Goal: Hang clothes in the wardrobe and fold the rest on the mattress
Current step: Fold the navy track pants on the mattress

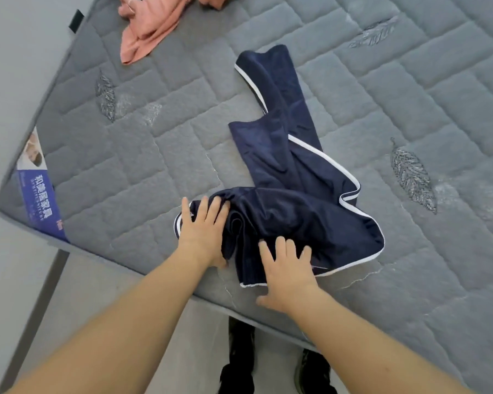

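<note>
At the left edge of the grey quilted mattress (131,172) a blue label (42,194) runs along the corner, and a salmon-pink garment (145,29) lies bunched at the far side. Nearer, the left hand (201,231) lies flat, fingers straight, on the bunched end of navy track pants (293,172) with white side stripes. Just beside it, the right hand (286,273) presses the same fabric with spread fingers.

My two forearms are bare from the bottom of the view to the wrists, with no sleeve showing. My left hand (202,231) and right hand (286,273) wear no gloves, rings or watch. Below, I wear dark black lace-up shoes (241,354), partly hidden by my arms.
</note>
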The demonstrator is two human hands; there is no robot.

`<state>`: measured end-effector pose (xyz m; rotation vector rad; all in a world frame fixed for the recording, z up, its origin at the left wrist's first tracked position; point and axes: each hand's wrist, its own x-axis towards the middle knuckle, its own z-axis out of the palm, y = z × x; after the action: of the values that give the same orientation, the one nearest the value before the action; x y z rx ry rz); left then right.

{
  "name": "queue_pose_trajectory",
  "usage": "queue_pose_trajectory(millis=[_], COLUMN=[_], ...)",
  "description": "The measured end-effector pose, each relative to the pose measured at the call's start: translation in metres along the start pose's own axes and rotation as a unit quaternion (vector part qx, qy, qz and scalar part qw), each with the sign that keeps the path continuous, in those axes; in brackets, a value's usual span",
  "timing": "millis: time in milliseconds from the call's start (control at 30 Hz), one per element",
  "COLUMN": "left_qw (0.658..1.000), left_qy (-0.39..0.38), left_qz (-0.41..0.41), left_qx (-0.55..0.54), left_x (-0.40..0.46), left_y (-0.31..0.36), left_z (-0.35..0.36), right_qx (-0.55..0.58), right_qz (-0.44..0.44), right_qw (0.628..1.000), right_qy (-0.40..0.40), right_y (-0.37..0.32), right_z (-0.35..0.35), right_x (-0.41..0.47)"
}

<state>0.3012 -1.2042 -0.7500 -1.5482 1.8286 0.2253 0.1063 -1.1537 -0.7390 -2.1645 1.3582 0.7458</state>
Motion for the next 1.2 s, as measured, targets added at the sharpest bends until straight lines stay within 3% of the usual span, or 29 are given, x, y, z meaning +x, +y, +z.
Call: queue_pose_trajectory(millis=[133,167,233,300,367,467,533,600,800,933,1033,1100,1200], left_qw=[0.990,0.984,0.950,0.873,0.754,0.564,0.501,0.453,0.270,0.206,0.184,0.188,0.239], left_qy=[0.129,0.155,0.188,0.181,0.162,0.146,0.162,0.197,0.327,0.427,0.490,0.521,0.561], left_qz=[0.059,0.080,0.095,0.038,-0.059,-0.204,-0.250,-0.296,-0.343,-0.383,-0.404,-0.423,-0.438], left_qx=[0.013,-0.031,-0.229,-0.450,-0.634,-0.787,-0.813,-0.818,-0.838,-0.793,-0.750,-0.717,-0.660], left_x=[-0.004,-0.005,-0.007,-0.009,-0.009,-0.016,-0.037,-0.075,-0.280,-0.462,-0.591,-0.669,-0.772], left_y=[-0.005,-0.008,-0.017,-0.028,-0.042,-0.080,-0.117,-0.156,-0.253,-0.273,-0.273,-0.274,-0.280], left_z=[0.018,0.022,0.026,0.018,0.009,-0.004,-0.010,-0.017,-0.073,-0.124,-0.156,-0.176,-0.213], right_qx=[-0.061,-0.068,-0.076,-0.065,-0.043,0.182,0.372,0.463,0.507,0.473,0.449,0.435,0.424], right_qz=[0.064,0.070,0.058,0.016,-0.030,-0.041,-0.040,-0.058,-0.231,-0.391,-0.478,-0.524,-0.566], right_qw=[0.995,0.994,0.992,0.986,0.973,0.940,0.889,0.847,0.806,0.771,0.738,0.713,0.673], right_qy=[0.045,0.051,0.084,0.150,0.223,0.286,0.265,0.254,0.200,0.170,0.161,0.167,0.216], right_y=[-0.017,-0.018,-0.017,-0.017,-0.017,-0.030,-0.052,-0.083,-0.196,-0.283,-0.343,-0.374,-0.410], right_z=[0.025,0.029,0.032,0.024,0.010,-0.029,-0.067,-0.113,-0.289,-0.380,-0.430,-0.460,-0.514], right_x=[0.008,0.008,0.010,0.009,0.013,0.023,0.027,0.023,-0.062,-0.189,-0.295,-0.365,-0.458])
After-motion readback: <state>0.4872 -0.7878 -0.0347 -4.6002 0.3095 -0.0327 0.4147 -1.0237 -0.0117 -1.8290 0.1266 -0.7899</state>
